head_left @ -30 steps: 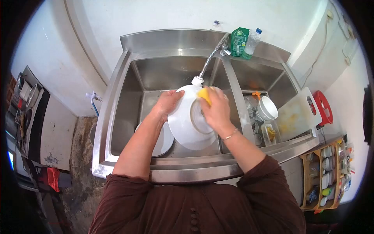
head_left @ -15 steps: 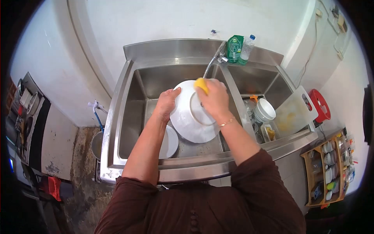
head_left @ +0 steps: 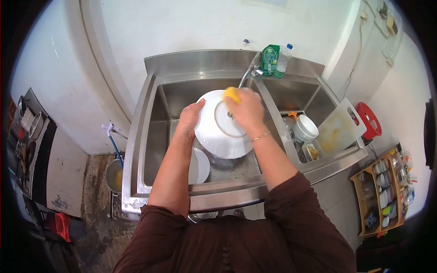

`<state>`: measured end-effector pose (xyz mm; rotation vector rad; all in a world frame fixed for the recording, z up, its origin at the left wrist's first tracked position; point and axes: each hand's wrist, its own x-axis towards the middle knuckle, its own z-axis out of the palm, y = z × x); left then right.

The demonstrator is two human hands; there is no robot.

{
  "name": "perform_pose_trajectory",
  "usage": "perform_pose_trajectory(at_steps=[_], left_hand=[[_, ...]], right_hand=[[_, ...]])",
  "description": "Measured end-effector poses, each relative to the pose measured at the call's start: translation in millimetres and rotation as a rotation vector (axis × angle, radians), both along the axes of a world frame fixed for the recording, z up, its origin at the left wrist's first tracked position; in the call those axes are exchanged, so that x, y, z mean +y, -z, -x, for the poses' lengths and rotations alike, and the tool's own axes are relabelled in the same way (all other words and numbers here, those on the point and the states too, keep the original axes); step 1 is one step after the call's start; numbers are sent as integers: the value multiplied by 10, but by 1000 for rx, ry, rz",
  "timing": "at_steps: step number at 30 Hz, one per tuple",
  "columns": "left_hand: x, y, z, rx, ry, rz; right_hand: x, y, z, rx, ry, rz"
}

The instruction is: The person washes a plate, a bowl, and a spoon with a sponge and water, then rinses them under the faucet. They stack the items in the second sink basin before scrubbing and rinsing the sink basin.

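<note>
A large white plate [head_left: 214, 139] is held bottom side up over the left sink basin [head_left: 177, 91], its round foot ring facing me. My left hand [head_left: 190, 119] grips its left rim, the thumb lying on the underside. With my right hand [head_left: 248, 110], slightly blurred, I hold a yellow sponge [head_left: 231, 94] against the plate's upper part near the foot ring. Lower down, a second white plate [head_left: 199, 167] lies in the basin, partly covered by my left forearm. A flexible metal faucet hose [head_left: 248, 73] reaches into the basin behind my right hand.
White bowls [head_left: 306, 128], a clear container [head_left: 312, 150] and a cutting board [head_left: 339, 129] sit in the right basin. Behind stand a green pouch [head_left: 270, 59] and a bottle [head_left: 283, 60]. A red basin [head_left: 368, 120] is at right, above a wooden dish rack [head_left: 359, 200].
The sponge in my right hand has shifted slightly up and left over the plate. My left hand keeps its grip on the rim. The view has tilted slightly.
</note>
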<state>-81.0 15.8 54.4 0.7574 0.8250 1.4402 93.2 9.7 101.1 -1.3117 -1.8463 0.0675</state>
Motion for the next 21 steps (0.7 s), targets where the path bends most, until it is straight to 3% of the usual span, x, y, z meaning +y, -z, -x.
perform_pose_trajectory(at_steps=[3,5,7,10,12,13,16,18,21], left_hand=[[24,124,-16,168,17,-45],[7,46,-4,161,-117,52],[157,146,133,32,-129,77],[111,110,230,-125,-87,91],[150,204,255,-141,-20,63],[181,218,262,-161,32,29],[170,178,141,0,87,-9],[186,206,87,21,117,-2],[203,266,133,25,136,-84]], right_hand=[[-290,17,358,-267,-164,-178],[-581,118,351,-269,-178,-124],[-695,333,165,-197,-172,-244],[-460,522,-179,-83,-9,-165],[-142,411,-330,110,65,180],[11,307,-327,114,74,175],[159,52,-165,131,116,219],[35,-152,122,-176,102,64],[-252,114,522,-422,-58,-136]])
